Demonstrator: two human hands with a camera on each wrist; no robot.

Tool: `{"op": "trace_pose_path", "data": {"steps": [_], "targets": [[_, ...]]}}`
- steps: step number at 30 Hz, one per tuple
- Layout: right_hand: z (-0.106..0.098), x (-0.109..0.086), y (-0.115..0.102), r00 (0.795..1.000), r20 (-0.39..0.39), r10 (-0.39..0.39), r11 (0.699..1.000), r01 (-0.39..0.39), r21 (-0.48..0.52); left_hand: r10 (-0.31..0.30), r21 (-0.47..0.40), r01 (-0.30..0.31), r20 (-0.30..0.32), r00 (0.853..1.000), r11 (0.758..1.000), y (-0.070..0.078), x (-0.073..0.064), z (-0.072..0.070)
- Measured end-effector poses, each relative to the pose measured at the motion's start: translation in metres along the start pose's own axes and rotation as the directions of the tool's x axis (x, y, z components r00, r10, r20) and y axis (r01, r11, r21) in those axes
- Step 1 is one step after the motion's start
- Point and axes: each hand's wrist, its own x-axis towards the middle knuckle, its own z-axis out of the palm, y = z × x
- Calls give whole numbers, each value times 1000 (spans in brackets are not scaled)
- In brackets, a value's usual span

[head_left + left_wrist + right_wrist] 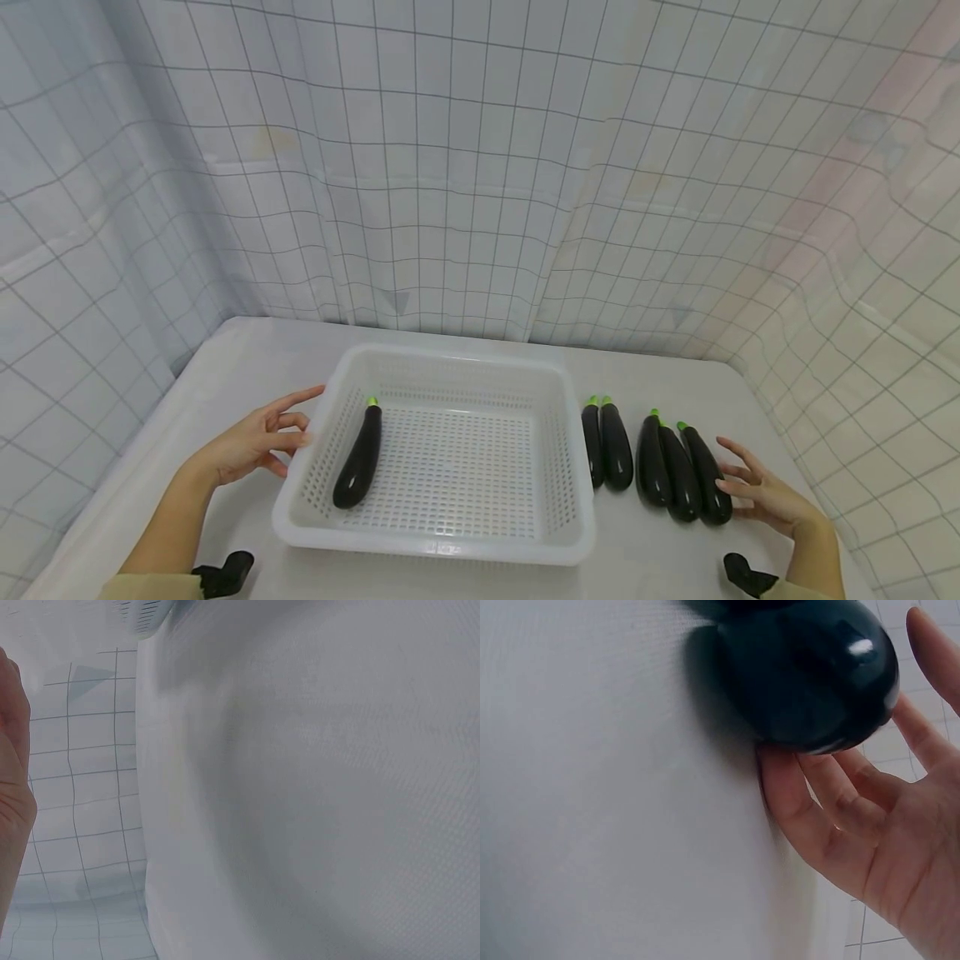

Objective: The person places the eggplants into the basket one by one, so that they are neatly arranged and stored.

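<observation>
A white perforated plastic basket (438, 550) stands on the table with one dark eggplant (362, 458) lying in its left part. My left hand (251, 437) is at the basket's left side, fingers loosely bent, fingertips right at the rim; only its edge (11, 750) shows in the left wrist view. To the right of the basket lie a pair of eggplants (617, 450) and a group of three. My right hand (768, 496) is beside the rightmost eggplant (705, 475), fingertips against its right side. In the right wrist view the thumb stands apart from that glossy eggplant (817, 675).
A white cloth covers the table (258, 354). White curtains with a grid pattern (450, 208) hang behind it and on both sides. The pair of eggplants lies close along the basket's right wall. Black straps (225, 575) are at both wrists.
</observation>
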Motion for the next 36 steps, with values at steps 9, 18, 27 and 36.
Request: {"op": "trace_pose_path", "data": {"steps": [9, 18, 27, 36], "targets": [[0, 1, 4, 1000, 21, 16, 1000, -16, 13, -8, -12, 8, -5, 1000, 1000, 1, 0, 1], [2, 2, 7, 999, -32, 39, 999, -39, 12, -9, -7, 9, -10, 1000, 1000, 1, 0, 2], [2, 3, 12, 994, -100, 49, 997, -43, 58, -8, 9, 8, -20, 1000, 1000, -1, 0, 1], [-3, 0, 18, 993, -104, -53, 974, 74, 213, -2, 3, 2, -13, 1000, 1000, 0, 0, 1]]}}
